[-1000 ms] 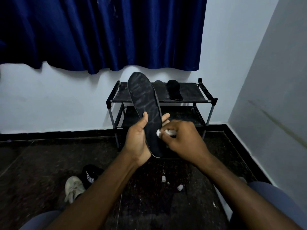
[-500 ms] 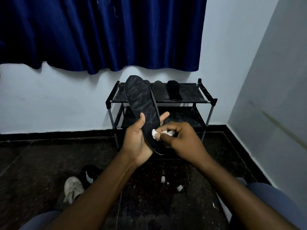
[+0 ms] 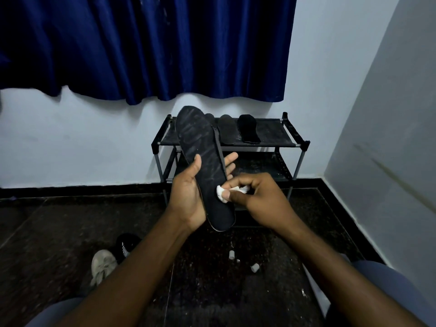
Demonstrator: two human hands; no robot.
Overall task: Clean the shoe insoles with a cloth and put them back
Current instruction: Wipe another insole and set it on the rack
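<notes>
My left hand (image 3: 188, 197) grips a long black insole (image 3: 203, 156) by its lower half, holding it upright with the toe end leaning to the upper left. The insole's surface shows pale smear marks. My right hand (image 3: 257, 199) pinches a small wad of white cloth (image 3: 223, 193) and presses it against the insole's lower part. Behind, on the top shelf of a black shoe rack (image 3: 271, 134), lie a grey insole (image 3: 227, 129) and a black insole (image 3: 247, 128) side by side. A third one is mostly hidden behind the held insole.
A pale shoe (image 3: 102, 265) and a black shoe (image 3: 126, 244) lie on the dark floor at the lower left. Two small white scraps (image 3: 243, 260) lie on the floor in front of me. A blue curtain (image 3: 146, 48) hangs above the rack; a wall closes in on the right.
The insole has tilted further to the left and the cloth has slid leftward across its lower part. Both hands sit slightly lower than a second ago.
</notes>
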